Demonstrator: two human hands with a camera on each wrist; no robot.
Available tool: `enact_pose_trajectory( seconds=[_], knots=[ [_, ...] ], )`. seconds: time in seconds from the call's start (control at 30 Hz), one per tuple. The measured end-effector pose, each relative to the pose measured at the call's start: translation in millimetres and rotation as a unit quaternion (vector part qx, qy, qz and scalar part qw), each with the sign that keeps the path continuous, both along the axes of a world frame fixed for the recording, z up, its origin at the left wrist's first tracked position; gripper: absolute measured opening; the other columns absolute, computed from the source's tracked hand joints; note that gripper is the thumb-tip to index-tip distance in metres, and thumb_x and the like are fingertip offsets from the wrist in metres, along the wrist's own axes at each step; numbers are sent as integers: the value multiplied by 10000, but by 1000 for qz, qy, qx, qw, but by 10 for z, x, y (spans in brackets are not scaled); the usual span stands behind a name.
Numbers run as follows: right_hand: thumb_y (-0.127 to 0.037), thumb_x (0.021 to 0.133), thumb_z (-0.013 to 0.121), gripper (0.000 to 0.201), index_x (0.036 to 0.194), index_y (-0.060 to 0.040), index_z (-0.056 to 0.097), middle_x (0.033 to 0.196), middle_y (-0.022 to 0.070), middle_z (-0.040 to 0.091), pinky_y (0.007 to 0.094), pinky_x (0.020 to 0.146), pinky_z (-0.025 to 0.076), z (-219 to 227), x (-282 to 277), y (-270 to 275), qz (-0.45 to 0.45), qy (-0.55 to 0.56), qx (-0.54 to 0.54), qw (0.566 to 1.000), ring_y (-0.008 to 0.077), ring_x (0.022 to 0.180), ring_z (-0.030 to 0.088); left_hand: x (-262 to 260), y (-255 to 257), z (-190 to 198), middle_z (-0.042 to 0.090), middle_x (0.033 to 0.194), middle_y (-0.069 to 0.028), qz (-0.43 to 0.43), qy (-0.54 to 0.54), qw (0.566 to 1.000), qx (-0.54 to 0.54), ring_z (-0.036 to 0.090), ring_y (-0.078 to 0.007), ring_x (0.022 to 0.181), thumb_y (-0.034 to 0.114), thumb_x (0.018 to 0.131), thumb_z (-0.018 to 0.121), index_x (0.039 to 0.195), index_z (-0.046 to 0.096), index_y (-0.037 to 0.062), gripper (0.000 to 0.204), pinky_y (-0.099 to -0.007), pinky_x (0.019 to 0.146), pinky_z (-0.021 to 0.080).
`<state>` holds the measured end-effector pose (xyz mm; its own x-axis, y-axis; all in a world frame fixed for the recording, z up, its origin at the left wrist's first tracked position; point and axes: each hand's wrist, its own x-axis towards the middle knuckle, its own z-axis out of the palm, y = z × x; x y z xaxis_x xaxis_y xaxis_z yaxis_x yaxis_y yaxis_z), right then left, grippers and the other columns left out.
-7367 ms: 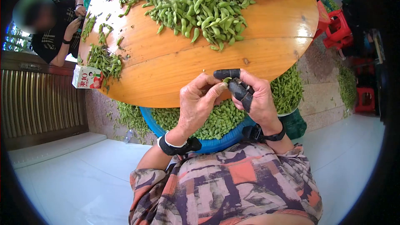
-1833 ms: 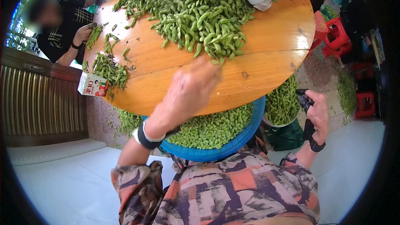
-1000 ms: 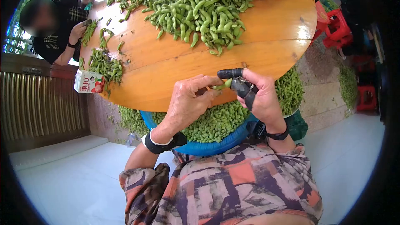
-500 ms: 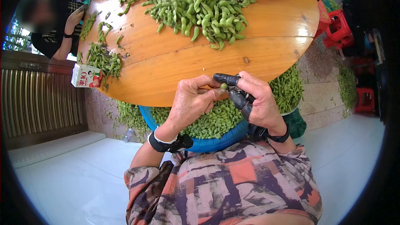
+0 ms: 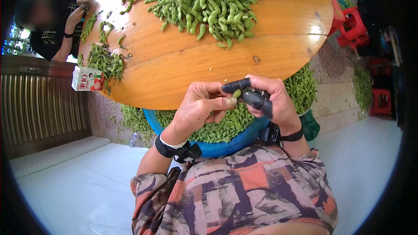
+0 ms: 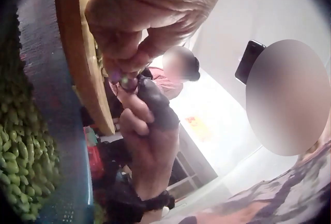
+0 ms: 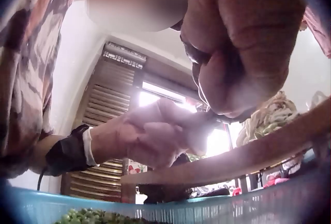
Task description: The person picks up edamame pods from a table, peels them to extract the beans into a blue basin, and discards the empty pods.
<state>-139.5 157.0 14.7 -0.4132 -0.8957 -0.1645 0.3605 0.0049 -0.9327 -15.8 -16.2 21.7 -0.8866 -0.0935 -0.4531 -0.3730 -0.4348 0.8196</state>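
In the head view a small green pod (image 5: pixel 236 93) is held between the two hands, above the near edge of the wooden table (image 5: pixel 174 76). The left hand (image 5: pixel 198 106) pinches it between thumb and forefinger. The right hand (image 5: pixel 272 100), with black coverings on its thumb and forefinger, grips it from the other side. Directly below the hands is a blue basket (image 5: pixel 217 149) full of shelled green beans (image 5: pixel 224 128). Beyond the hands a large heap of pods (image 5: pixel 204 6) lies on the table. The left wrist view shows both hands' fingertips meeting.
A red and white carton (image 5: pixel 88 79) stands by a small pile of pods (image 5: pixel 104 61) at the table's left edge. Another person (image 5: pixel 52 26) sits there. More pods (image 5: pixel 300 89) fill a container at the right. Red stools (image 5: pixel 353 28) stand farther right.
About two seconds ago the left hand was over the table and the right hand off to the right; both have since come together at a pod. In the last half second they have shifted only slightly.
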Motion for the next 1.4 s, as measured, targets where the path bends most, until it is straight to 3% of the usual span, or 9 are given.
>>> enact_pose_trajectory(
  seconds=[0.17, 0.27, 0.33, 0.9, 1.0, 1.07, 1.23, 1.33, 1.4],
  knots=[
    [-54, 948, 536, 103, 956, 11, 616, 672, -34, 498, 199, 483, 320, -3, -35, 15, 38, -170, -53, 983, 30, 551, 439, 26, 67, -50, 612, 703, -22, 11, 44, 995, 93, 517, -73, 510, 115, 908, 673, 915, 656, 0, 116, -206, 438, 351],
    [-16, 892, 579, 74, 954, 13, 607, 688, 20, 515, 247, 509, 365, 111, 52, -32, -11, 74, 56, 996, 120, 559, 494, 23, 102, -135, 612, 707, -19, 18, 82, 996, 36, 526, -74, 527, 139, 937, 647, 932, 641, 12, 127, -208, 454, 374],
    [42, 799, 600, 172, 970, 23, 602, 736, 104, 511, 305, 566, 409, 18, 102, -60, -75, 428, -3, 901, 250, 629, 530, 4, 127, -121, 610, 702, -16, 12, 108, 994, -3, 531, -76, 533, 150, 952, 630, 935, 634, 18, 134, -211, 462, 388],
    [99, 702, 600, 340, 1032, 21, 609, 801, 149, 492, 370, 584, 452, -23, 281, -131, -150, 502, 6, 852, 341, 684, 552, 30, 248, -30, 603, 660, -154, 2, 94, 922, -374, 618, -241, 584, -6, 908, 417, 904, 463, -54, 66, -361, 565, 495],
    [69, 797, 559, 281, 1066, 12, 616, 745, 86, 532, 302, 527, 425, -27, 190, -80, -107, 347, 6, 932, 213, 595, 542, 20, 261, -131, 619, 726, -139, 36, 136, 964, -226, 625, -209, 640, 6, 919, 374, 992, 494, -77, 162, -334, 627, 517],
    [5, 912, 485, 251, 1120, 7, 626, 680, -6, 526, 216, 499, 376, -34, 152, -34, -90, 37, 26, 995, 71, 553, 483, 44, 222, -236, 623, 842, -135, 31, 149, 979, -137, 625, -199, 728, 5, 931, 349, 1096, 500, -67, 234, -318, 659, 520],
    [-71, 965, 471, 289, 1202, 4, 620, 646, -70, 483, 172, 502, 348, -52, 138, -50, -99, -71, -43, 992, 13, 552, 452, 61, 230, -271, 611, 1033, -155, 30, 192, 981, 18, 613, -192, 910, 1, 947, 316, 1207, 509, -41, 327, -316, 752, 521],
    [-55, 896, 586, 294, 1183, -15, 639, 673, -23, 502, 214, 527, 388, 1, 166, -88, -141, 66, 6, 988, 72, 564, 493, 43, 302, -245, 625, 974, -124, 90, 181, 977, 74, 625, -169, 836, 30, 984, 372, 1189, 528, -32, 265, -294, 719, 522],
    [-15, 794, 667, 364, 1158, -38, 656, 741, 54, 523, 267, 573, 431, -19, 215, -163, -162, 387, -13, 908, 169, 616, 543, 25, 330, -241, 644, 886, -80, 107, 139, 984, -29, 612, -121, 721, 97, 1011, 475, 1117, 561, -46, 197, -256, 681, 506]
  ],
)
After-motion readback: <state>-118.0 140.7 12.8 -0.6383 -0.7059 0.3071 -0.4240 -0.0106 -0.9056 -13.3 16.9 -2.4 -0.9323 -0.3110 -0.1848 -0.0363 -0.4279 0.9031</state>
